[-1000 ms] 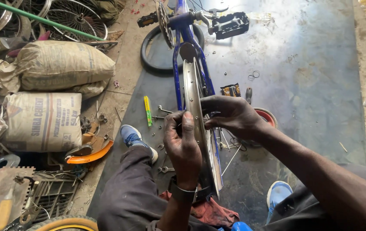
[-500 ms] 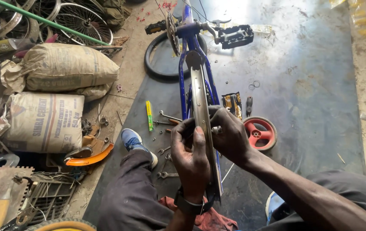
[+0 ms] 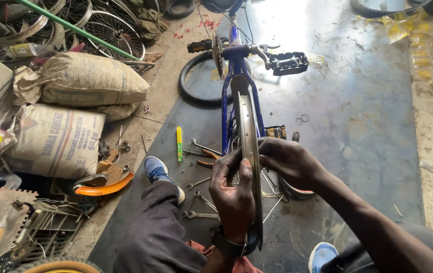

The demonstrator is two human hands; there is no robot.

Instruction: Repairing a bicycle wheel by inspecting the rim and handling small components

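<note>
Gripping the bare silver metal wheel rim [image 3: 249,151] from both sides, the fingers [image 3: 234,163] of the left hand [image 3: 232,194] curl over its near edge and clench it, while the right hand [image 3: 289,162] closes on the opposite side, fingertips pressed to the rim's flank. That rim stands upright in the upturned blue bicycle frame [image 3: 234,60], carrying no tyre; thin spokes [image 3: 269,184] show beneath the right hand. As a judgement, work on the wheel looks midway: the rim sits in the frame, yet a black rubber tyre [image 3: 196,93] lies apart on the dark floor mat [image 3: 358,151], and steel spanners [image 3: 201,202] with orange-handled pliers [image 3: 207,154] lie beside a yellow-green marker [image 3: 179,144]. Farther left sit tan cement sacks [image 3: 75,106] and an orange plastic mudguard [image 3: 104,187].
</note>
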